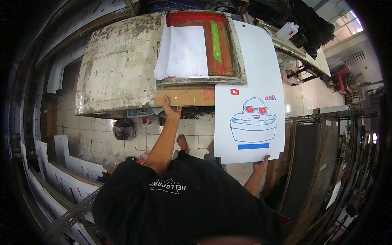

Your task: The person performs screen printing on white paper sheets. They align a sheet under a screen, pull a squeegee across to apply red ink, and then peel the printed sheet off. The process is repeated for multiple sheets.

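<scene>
Your right hand is gripping the near edge of a large white sheet close to its right corner, thumb lying on top and the other fingers mostly hidden beneath. Your left hand is touching the front edge of a tan board, its thumb pressing upward along the face; its fingers are partly hiding at the edge, so you cannot tell how tightly they are closing. The sheet is lying to the right of the board, running away from you past a screen frame, whose near right corner is overlapping it. Its near end is showing a blue-outlined cartoon figure wearing red sunglasses in a tub, with a blue bar below. The frame is sitting on a paint-flecked counter, and a white paper is covering part of its red surface, just left of a bright green strip. Beyond the sheet, a white bottle is standing at the upper right. A dark bundle is resting on the tiled floor below the counter.
</scene>
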Demonstrator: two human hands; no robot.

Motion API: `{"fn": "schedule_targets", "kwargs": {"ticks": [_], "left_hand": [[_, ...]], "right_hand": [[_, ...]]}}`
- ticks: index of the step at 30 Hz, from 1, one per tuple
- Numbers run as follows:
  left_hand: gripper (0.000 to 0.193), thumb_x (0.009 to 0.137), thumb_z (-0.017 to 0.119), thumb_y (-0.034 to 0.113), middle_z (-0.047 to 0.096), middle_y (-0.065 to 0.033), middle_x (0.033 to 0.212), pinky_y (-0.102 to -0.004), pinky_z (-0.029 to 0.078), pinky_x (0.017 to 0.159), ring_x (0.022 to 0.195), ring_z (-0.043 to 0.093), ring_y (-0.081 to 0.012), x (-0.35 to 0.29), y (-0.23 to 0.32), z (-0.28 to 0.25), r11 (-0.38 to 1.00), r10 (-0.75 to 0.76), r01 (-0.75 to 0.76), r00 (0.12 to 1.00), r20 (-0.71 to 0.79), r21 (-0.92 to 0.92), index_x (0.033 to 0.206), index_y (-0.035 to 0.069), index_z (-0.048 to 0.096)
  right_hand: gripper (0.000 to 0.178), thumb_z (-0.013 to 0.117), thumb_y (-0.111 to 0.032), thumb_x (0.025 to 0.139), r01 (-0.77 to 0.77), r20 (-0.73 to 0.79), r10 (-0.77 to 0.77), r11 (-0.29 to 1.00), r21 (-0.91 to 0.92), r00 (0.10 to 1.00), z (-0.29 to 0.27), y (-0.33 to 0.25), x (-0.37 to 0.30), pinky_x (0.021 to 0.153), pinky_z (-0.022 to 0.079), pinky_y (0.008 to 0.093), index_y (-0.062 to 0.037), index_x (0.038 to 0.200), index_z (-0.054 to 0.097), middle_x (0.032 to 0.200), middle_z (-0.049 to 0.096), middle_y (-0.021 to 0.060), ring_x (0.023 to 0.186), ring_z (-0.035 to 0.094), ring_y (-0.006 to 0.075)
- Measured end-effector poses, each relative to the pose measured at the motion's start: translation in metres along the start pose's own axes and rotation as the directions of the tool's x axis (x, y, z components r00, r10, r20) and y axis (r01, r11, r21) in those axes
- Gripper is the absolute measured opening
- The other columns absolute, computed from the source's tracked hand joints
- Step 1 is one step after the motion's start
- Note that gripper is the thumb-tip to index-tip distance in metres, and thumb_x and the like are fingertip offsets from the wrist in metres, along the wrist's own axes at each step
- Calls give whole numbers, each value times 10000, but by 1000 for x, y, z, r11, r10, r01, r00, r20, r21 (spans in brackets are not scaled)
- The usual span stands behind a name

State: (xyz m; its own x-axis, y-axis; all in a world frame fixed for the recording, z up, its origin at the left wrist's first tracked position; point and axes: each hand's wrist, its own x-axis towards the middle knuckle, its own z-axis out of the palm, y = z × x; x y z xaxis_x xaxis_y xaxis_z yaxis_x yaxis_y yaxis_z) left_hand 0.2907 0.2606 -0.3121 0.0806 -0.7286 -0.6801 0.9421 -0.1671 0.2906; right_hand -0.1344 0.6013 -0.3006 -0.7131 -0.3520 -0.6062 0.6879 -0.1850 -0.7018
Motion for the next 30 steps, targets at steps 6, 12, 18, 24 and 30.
{"fn": "schedule_targets", "kwargs": {"ticks": [6, 12, 18, 24, 30], "left_hand": [[619, 738, 796, 428, 557, -67, 1223, -509, 447, 954, 1129, 523, -284, 1, 1, 1, 1000, -12, 10, 998, -68, -28, 1237, 157, 550], [556, 710, 824, 403, 602, -32, 1156, -460, 471, 928, 1076, 560, -270, -4, 4, 7, 999, -11, 7, 996, -92, -46, 1166, 176, 602], [532, 743, 793, 428, 603, -23, 1156, -446, 512, 880, 1053, 592, -254, 18, -1, -20, 998, -39, 37, 998, -38, -49, 1163, 176, 586], [553, 777, 761, 460, 597, -28, 1160, -430, 523, 877, 1070, 587, -232, 1, 6, -12, 998, -63, 63, 998, -20, 11, 1199, 165, 561], [675, 761, 764, 497, 544, -83, 1245, -476, 492, 955, 1153, 541, -272, 5, 6, -21, 991, -127, 123, 987, 96, 51, 1256, 115, 509]], "right_hand": [[559, 512, -459, 957, -5, -12, 5, 1000, -13, 1000, 6, -7, -4, 1023, 429, 475, -90, 1370, 437, 1365, 503, 98, 1226, 496, 300], [622, 514, -512, 938, -28, 34, 29, 999, -28, 999, 7, -8, -11, 1046, 417, 491, -94, 1389, 419, 1389, 484, 105, 1250, 476, 310], [656, 417, -561, 955, -71, 18, 72, 997, -10, 997, 17, -3, -21, 1080, 375, 520, -101, 1422, 390, 1436, 444, 99, 1284, 443, 329], [656, 347, -578, 968, -109, -15, 109, 994, 1, 994, 17, 18, -14, 1093, 355, 535, -107, 1421, 399, 1444, 436, 104, 1294, 431, 337], [759, 505, -676, 854, -29, 123, 34, 999, -35, 992, -20, 27, 4, 1029, 425, 522, -120, 1369, 463, 1364, 501, 110, 1234, 477, 339]]}}
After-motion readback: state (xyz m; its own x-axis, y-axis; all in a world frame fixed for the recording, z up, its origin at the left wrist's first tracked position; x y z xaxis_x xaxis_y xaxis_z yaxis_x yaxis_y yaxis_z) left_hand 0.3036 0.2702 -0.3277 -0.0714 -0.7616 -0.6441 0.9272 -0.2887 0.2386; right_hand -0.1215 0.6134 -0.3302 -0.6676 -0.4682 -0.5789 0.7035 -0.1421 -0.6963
